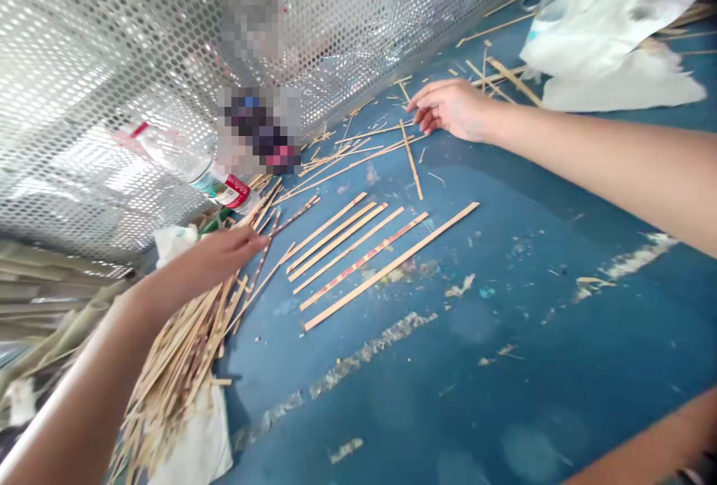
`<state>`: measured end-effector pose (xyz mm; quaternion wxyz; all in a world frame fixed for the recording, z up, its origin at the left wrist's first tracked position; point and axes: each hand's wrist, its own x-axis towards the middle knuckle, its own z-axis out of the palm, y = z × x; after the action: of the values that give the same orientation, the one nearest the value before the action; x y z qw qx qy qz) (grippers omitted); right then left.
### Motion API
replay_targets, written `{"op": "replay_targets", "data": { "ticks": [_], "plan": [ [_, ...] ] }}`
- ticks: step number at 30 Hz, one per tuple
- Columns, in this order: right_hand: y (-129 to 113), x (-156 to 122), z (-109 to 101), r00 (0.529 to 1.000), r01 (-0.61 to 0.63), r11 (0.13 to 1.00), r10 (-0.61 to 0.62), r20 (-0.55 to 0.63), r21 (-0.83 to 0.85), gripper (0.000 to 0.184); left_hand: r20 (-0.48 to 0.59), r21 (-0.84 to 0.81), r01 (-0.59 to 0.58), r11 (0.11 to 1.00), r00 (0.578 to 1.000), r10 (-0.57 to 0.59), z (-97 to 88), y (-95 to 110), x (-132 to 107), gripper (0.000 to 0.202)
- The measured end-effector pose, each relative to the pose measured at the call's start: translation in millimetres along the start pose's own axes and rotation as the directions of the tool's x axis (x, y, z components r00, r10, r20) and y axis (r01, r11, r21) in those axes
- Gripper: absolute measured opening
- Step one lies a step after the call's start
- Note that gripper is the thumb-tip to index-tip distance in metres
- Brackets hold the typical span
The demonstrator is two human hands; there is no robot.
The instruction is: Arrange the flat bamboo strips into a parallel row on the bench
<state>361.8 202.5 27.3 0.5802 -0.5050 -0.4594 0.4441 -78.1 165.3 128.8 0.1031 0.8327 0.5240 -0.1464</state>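
- At the near right edge: bare limb [644, 448] cut off by the frame, owner unclear.
- Near left: strip pile [179, 365], lower end out of frame, lying over white cloth [196, 448].
- Left hand [221, 253] flat on the pile's top, fingers straight, pressed together.
- Mid table [560, 335]: six laid-out strips [364, 253] side by side, apart from both hands.
- Far: right hand [451, 107], fingertips at loose slivers [411, 156]; pinching or not, cannot tell.
- Bottle [218, 184] by mesh wall [112, 59], top blurred out.

A craft workshop: a worn, paint-chipped blue worktable [504, 365] strewn with bamboo strips [358, 253], a heaped pile of splints [179, 365], and a perforated metal screen [112, 59] behind.
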Motion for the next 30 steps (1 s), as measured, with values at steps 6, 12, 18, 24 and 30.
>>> {"op": "replay_targets", "data": {
  "ticks": [6, 12, 18, 24, 30],
  "plan": [
    [-1.7, -4.0, 5.9, 1.0, 0.023, 0.999, -0.023, 0.011, -0.024, 0.017, -0.102, 0.027, 0.247, 0.969, 0.965, -0.243, 68.7, -19.3, -64.8, 0.046],
    [-1.6, -4.6, 7.1, 0.998, 0.05, 0.999, -0.049, 0.027, -0.022, 0.01, -0.234, 0.17, 0.395, 0.903, 0.906, -0.352, 79.6, -13.9, -76.3, 0.04],
    [6.3, 0.0, 1.6, 0.994, 0.09, 0.995, -0.087, 0.065, -0.048, 0.008, -0.404, 0.216, 0.435, 0.874, 0.855, -0.325, 83.7, 1.1, -79.5, 0.049],
    [1.8, -8.6, 1.5, 0.996, 0.071, 0.996, -0.069, 0.052, -0.046, 0.01, -0.439, 0.027, 0.276, 0.961, 0.867, -0.237, 93.9, 2.4, -81.0, 0.055],
    [-7.0, -19.3, 4.2, 0.998, 0.057, 0.998, -0.057, 0.012, 0.007, 0.01, -0.556, -0.001, 0.127, 0.992, 0.824, -0.106, 111.5, -30.9, -71.3, 0.05]
  ]
}}
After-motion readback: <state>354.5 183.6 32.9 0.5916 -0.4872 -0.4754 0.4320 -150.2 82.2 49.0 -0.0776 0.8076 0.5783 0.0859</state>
